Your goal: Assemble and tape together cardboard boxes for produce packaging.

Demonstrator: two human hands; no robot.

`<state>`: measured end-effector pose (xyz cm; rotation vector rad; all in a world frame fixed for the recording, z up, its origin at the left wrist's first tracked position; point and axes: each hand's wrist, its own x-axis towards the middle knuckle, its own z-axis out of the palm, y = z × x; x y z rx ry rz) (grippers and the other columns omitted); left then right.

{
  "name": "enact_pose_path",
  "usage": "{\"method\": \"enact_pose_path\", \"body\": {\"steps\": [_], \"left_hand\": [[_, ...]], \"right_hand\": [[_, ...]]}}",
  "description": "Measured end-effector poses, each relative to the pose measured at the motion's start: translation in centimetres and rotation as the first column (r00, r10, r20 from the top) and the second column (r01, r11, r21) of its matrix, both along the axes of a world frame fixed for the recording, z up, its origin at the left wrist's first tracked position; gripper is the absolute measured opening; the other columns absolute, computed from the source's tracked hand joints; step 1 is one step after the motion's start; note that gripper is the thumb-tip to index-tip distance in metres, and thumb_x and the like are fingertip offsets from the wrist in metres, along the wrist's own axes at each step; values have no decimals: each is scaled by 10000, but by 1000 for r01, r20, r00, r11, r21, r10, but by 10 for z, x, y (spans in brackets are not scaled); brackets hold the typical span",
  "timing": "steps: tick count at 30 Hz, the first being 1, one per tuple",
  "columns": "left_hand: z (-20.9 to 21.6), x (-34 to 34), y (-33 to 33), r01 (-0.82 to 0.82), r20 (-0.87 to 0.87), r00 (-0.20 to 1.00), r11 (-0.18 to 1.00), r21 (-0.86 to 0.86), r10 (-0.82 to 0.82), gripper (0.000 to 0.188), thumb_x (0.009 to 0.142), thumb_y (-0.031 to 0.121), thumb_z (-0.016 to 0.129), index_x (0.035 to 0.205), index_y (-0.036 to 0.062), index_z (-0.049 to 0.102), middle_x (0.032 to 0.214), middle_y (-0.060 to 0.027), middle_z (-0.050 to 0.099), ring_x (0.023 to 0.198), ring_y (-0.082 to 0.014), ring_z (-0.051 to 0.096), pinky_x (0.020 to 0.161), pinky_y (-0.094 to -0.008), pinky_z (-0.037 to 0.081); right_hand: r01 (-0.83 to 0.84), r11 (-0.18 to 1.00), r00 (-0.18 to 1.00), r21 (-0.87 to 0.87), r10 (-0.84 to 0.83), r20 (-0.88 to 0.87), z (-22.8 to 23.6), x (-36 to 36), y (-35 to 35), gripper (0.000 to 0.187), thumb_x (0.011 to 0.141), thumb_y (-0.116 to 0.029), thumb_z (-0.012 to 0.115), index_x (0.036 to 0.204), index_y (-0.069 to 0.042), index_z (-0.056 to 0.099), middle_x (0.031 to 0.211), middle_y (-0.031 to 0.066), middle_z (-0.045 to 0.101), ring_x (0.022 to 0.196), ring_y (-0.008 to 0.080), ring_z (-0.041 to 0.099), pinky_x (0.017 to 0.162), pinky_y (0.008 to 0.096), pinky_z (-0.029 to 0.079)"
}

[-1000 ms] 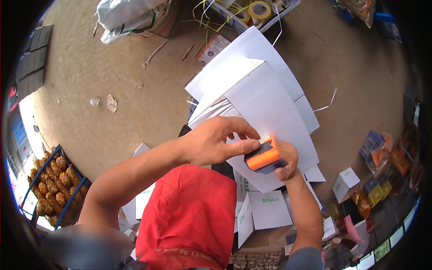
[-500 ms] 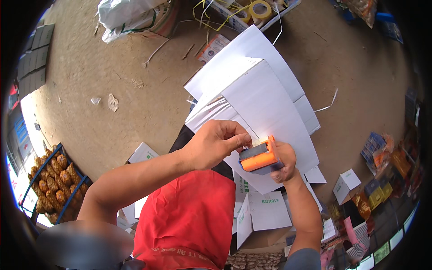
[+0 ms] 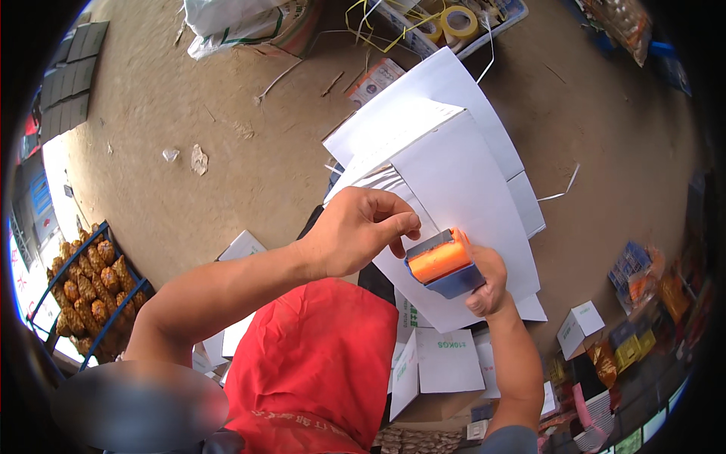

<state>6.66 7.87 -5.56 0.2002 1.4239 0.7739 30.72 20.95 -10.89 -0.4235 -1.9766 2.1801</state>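
An orange and blue hand-held tape dispenser [image 3: 441, 261] with a wide orange roller sits in my right hand [image 3: 490, 281], whose fingers wrap round its far side. Just left of it is my left hand [image 3: 370, 227], thumb and forefinger pinched close to the dispenser's dark edge. Whether anything thin lies between those fingertips is too small to make out. Beneath both hands lies a stack of flat white cardboard sheets [image 3: 461, 174], with folded edges showing on its left side.
Open white cartons [image 3: 451, 363] with green print stand close below the stack. A blue-framed crate of netted brown bags [image 3: 94, 295] is at the left. At the far side are a crate holding tape rolls [image 3: 458, 23] and a white sack [image 3: 246, 23]. Packaged goods [image 3: 643, 333] line the right.
The dispenser has tilted in my right hand, so more of its orange roller and blue side shows. My left fingers have drawn slightly up and away from it.
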Motion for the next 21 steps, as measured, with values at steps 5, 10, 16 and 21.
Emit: {"method": "enact_pose_path", "body": {"steps": [5, 10, 16, 21], "left_hand": [[-6, -19, 5, -68, -50, 996, 998, -10, 68, 242, 1012, 228, 681, 992, -4, 745, 931, -75, 765, 709, -118, 702, 582, -243, 469], [-11, -68, 2, -183, -179, 966, 982, 38, 187, 222, 983, 240, 717, 998, 21, 757, 899, -71, 777, 673, -104, 697, 533, -220, 389], [-20, -115, 1, -216, -278, 933, 974, 70, 227, 261, 993, 292, 688, 984, 41, 763, 889, -56, 775, 671, -93, 702, 544, -207, 391], [-48, -118, 8, -62, -296, 953, 998, 6, 61, 274, 998, 252, 670, 983, -9, 751, 891, -76, 767, 670, -132, 702, 599, -258, 500]], "right_hand": [[-56, 998, 993, -18, 57, 103, 0, 6, 3, 990, 914, -790, 533, 1337, 102, 620, 969, 164, 754, 830, 318, 741, 836, 368, 576], [-43, 999, 985, -4, 43, 165, 0, 19, 3, 1110, 896, -827, 515, 1424, 149, 519, 1045, 203, 741, 878, 286, 743, 890, 363, 561], [-50, 999, 987, -14, 52, 153, -1, 24, 3, 1081, 897, -798, 556, 1389, 164, 540, 1065, 217, 733, 875, 305, 736, 873, 368, 564], [-33, 992, 988, 126, 14, 152, -5, 21, -1, 914, 937, -693, 613, 1349, 123, 602, 945, 182, 720, 768, 292, 709, 724, 360, 566]]}}
